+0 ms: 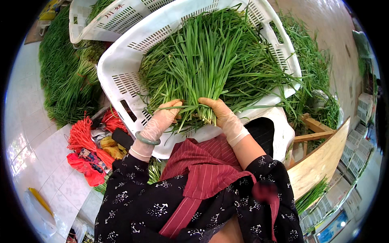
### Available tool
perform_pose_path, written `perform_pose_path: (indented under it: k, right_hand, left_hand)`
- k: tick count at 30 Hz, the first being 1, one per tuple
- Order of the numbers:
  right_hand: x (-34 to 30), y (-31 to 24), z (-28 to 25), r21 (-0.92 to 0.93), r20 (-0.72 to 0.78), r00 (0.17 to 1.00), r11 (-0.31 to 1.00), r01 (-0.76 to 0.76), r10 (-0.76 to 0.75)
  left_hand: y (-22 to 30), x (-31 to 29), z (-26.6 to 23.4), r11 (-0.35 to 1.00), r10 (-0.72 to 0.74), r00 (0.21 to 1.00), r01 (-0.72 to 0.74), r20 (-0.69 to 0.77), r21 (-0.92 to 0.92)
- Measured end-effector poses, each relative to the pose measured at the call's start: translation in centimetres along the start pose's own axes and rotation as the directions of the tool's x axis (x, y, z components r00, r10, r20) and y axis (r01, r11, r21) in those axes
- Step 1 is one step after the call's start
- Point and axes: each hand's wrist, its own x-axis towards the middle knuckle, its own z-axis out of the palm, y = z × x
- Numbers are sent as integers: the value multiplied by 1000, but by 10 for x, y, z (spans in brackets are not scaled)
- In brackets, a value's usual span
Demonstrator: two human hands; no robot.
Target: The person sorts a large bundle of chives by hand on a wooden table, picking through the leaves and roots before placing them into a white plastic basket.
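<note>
A white plastic basket with slotted walls stands tilted toward me, heaped with long flat green chives. Over its near edge, both my hands grip a bunch of chives by the pale stem ends, leaves pointing away from me. My left hand, in a thin translucent glove with a green bangle at the wrist, closes on the left side of the stems. On the right side, my gloved right hand holds the stems with its thumb across them. Its other fingers are mostly hidden.
Another white basket stands at the far left, beside tied chives piled on the tiles. Red string bundles and cloths lie left of my arm. To the right are loose chives and a wooden board.
</note>
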Motion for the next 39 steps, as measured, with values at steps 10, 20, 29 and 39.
perform_pose_path:
  k: [10,20,29,39]
  right_hand:
    - [9,8,-5,-92,-67,994,992,81,-88]
    - [10,15,-3,-206,-83,973,959,195,-216]
    - [-8,7,7,-76,-54,986,985,155,-159]
    - [-3,3,0,-61,-159,979,991,123,-131]
  left_hand:
    - [18,-15,9,953,-107,994,112,-32,282]
    - [17,25,23,767,368,843,-514,394,384]
    - [22,12,54,990,-95,899,41,428,133]
    - [21,40,-21,855,369,929,-346,16,387]
